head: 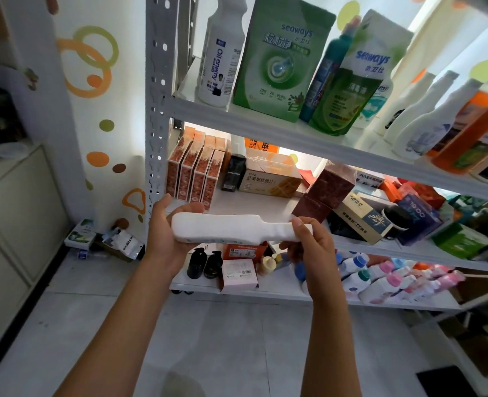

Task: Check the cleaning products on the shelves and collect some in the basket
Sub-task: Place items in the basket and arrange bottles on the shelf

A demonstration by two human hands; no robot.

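Note:
A white plastic bottle (225, 227) lies sideways in front of the shelving, held by both hands. My left hand (165, 233) cups its wide base from below, thumb over the end. My right hand (311, 242) grips the narrow neck end, thumb on top. On the top shelf stand a white "Oil enemy" bottle (222, 58), a green Seaways box (280, 58), a green refill pouch (351, 81) and several white and orange bottles (443, 116). No basket is in view.
The white metal shelving (158, 110) fills the right side. Its middle shelf holds food boxes (194, 173) and cartons (271, 176). The bottom shelf carries dark bottles (204, 263), a pink box (238, 275) and several pastel-capped bottles (380, 279). Packets (122, 242) lie on the floor by the wall.

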